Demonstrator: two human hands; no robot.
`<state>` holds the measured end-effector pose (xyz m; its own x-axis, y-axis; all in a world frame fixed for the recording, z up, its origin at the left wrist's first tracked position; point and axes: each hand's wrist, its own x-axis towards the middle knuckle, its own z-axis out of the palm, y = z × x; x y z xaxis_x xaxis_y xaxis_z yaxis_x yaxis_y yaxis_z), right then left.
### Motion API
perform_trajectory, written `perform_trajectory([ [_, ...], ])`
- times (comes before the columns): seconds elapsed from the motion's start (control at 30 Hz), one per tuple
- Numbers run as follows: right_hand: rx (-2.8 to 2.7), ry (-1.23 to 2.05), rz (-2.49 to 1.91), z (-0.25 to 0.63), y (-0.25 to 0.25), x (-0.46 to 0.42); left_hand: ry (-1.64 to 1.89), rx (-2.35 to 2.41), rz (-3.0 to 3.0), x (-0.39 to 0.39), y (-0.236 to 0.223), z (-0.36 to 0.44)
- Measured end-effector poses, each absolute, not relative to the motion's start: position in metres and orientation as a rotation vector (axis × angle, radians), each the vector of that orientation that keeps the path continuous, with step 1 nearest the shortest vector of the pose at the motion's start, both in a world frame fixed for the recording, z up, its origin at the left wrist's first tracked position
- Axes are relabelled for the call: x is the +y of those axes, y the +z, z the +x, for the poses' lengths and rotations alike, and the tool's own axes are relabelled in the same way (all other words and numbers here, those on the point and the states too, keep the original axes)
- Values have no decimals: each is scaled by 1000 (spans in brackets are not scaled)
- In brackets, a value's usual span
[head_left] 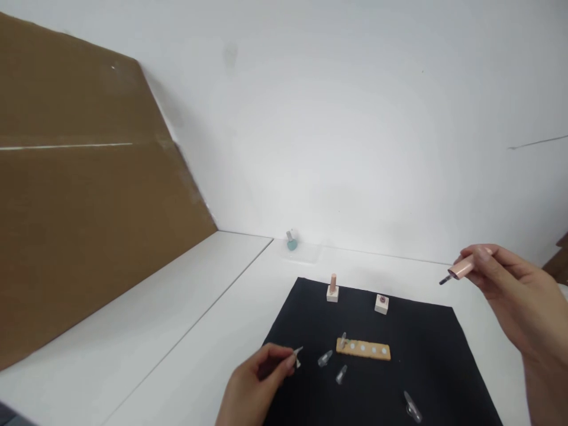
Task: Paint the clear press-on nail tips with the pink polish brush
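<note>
Counter, black mat lower centre, presumably against drips! Right hand far right, left hand lower centre, both grips closed: right on a brush cap, held clear; uncapped polish bottle upright against spills; left pinching, it seems, a nail tip.

The brush is pink with dark bristles, the tips clear. One bottle is white with a pink cap, another bottle white with a mauve mouth, a third bottle blue-green. Pale dots line the yellowish-tan strip. The mat is black, the table white, the cardboard brown.
</note>
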<state>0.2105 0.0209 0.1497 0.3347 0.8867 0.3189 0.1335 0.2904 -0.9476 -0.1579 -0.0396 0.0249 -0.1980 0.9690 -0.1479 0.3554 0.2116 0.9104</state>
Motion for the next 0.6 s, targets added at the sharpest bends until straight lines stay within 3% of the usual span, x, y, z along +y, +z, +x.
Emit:
perform_trajectory([
  [0.27,-1226,642,-1182,210,150,21,1078,1519,1231,25,28,-128],
  [0.6,-1181,672,-1171,209,149,22,1024,1581,1425,22,16,-119],
])
